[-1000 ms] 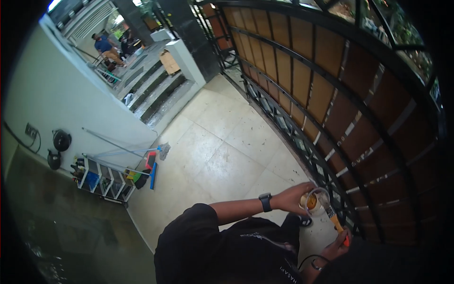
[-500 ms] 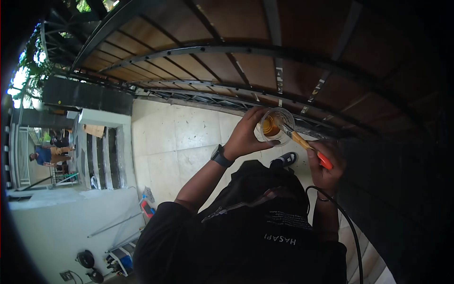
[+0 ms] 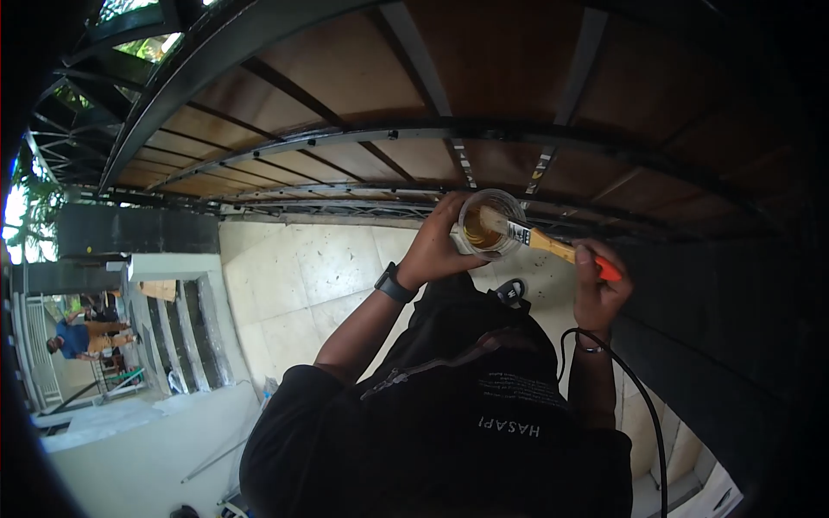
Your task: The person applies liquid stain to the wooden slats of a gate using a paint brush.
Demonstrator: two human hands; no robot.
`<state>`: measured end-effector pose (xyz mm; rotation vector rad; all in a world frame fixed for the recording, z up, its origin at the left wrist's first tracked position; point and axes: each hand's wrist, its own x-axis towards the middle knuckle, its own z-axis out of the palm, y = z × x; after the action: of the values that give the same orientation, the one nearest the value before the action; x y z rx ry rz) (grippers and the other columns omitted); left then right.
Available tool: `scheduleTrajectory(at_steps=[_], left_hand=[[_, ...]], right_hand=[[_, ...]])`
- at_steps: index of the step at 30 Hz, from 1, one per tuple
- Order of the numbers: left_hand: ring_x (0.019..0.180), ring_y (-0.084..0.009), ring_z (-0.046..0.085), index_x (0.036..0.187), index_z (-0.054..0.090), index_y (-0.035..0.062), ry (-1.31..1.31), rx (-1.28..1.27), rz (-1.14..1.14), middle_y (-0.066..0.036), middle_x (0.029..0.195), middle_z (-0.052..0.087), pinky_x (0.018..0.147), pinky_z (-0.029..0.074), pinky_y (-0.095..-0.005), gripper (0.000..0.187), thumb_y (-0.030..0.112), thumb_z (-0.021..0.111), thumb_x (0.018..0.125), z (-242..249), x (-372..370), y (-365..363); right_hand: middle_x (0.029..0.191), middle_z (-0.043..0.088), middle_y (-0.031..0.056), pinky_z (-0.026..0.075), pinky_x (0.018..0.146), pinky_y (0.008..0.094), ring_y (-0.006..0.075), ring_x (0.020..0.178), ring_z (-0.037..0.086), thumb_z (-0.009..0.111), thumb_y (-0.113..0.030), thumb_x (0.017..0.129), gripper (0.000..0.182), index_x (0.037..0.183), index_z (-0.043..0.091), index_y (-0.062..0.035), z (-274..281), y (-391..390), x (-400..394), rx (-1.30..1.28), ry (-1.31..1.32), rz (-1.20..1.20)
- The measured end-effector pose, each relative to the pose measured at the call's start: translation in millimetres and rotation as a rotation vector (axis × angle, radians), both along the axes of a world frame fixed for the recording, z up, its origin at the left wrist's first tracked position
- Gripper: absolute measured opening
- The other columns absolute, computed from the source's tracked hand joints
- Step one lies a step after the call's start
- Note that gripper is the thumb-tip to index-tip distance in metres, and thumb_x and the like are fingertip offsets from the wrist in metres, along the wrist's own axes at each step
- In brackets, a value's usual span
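My left hand [image 3: 434, 248], with a dark watch on its wrist, is wrapped round a clear plastic cup [image 3: 515, 204] that holds amber liquid [image 3: 480, 235]. My right hand [image 3: 601, 289] grips a paintbrush [image 3: 553, 245] by its wooden handle, which ends in orange-red. The brush points left, and its pale bristles are inside the cup, over the liquid. Just beyond the cup stands a gate [image 3: 371, 95] of brown panels in a black metal frame.
Pale floor tiles [image 3: 285, 268] lie below, and a sandalled foot [image 3: 511, 291] shows on them. A black cable [image 3: 643, 393] hangs beside my right arm. At far left another person [image 3: 82, 337] is near some steps [image 3: 192, 332]. A dark wall [image 3: 691, 337] stands at right.
The view has tilted, so the gate fills more of the upper part. The brush has gone further into the cup and lies more level. Both hands keep their hold.
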<state>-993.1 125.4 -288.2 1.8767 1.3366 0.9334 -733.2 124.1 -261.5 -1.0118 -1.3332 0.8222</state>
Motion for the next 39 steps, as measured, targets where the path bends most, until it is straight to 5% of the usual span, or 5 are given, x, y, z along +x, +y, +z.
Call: scheduleTrajectory(at_steps=[10, 20, 28, 30, 39], left_hand=[[0.116, -0.0322, 0.056, 0.128, 0.052, -0.0014, -0.124, 0.035, -0.090, -0.018, 0.123, 0.056, 0.101, 0.044, -0.0395, 0.080, 0.026, 0.087, 0.062, -1, 19, 27], [0.117, -0.0329, 0.055, 0.128, 0.051, -0.0031, -0.110, 0.081, -0.127, -0.018, 0.124, 0.056, 0.102, 0.042, -0.0398, 0.080, 0.025, 0.087, 0.062, -5, 38, 35], [0.117, -0.0321, 0.054, 0.130, 0.051, -0.0012, -0.224, 0.022, -0.194, -0.017, 0.124, 0.055, 0.102, 0.042, -0.0403, 0.079, 0.022, 0.086, 0.062, -15, 49, 47], [0.117, -0.0313, 0.055, 0.129, 0.051, -0.0013, -0.230, 0.001, -0.206, -0.016, 0.123, 0.056, 0.102, 0.043, -0.0405, 0.079, 0.022, 0.086, 0.063, -13, 55, 49], [0.126, -0.0240, 0.051, 0.139, 0.037, -0.0031, -0.303, -0.141, -0.411, -0.017, 0.135, 0.051, 0.107, 0.041, -0.0380, 0.086, 0.006, 0.086, 0.068, -4, 93, 66]], right_hand=[[0.092, 0.069, 0.0067, 0.047, 0.078, 0.0242, 0.0092, 0.083, 0.059, 0.065, -0.011, 0.092, 0.016, 0.098, 0.069, 0.0036, -36, -4, 21, -0.216, 0.194, -0.223], [0.092, 0.070, 0.0082, 0.048, 0.079, 0.0255, 0.0106, 0.084, 0.061, 0.066, -0.012, 0.092, 0.016, 0.097, 0.069, 0.0030, -41, -8, 36, -0.193, 0.137, -0.274], [0.091, 0.069, 0.0077, 0.049, 0.075, 0.0234, 0.0091, 0.082, 0.061, 0.065, -0.010, 0.093, 0.016, 0.100, 0.067, 0.0049, -40, -12, 36, -0.117, 0.418, -0.256], [0.092, 0.067, 0.0114, 0.051, 0.074, 0.0311, 0.0170, 0.075, 0.064, 0.061, -0.013, 0.096, 0.020, 0.101, 0.063, 0.0057, -46, -12, 42, -0.081, 0.235, -0.279], [0.087, 0.067, 0.0098, 0.055, 0.070, 0.0291, 0.0147, 0.073, 0.064, 0.064, -0.016, 0.095, 0.023, 0.100, 0.065, 0.0062, -46, -16, 57, -0.097, 0.709, -0.325]])
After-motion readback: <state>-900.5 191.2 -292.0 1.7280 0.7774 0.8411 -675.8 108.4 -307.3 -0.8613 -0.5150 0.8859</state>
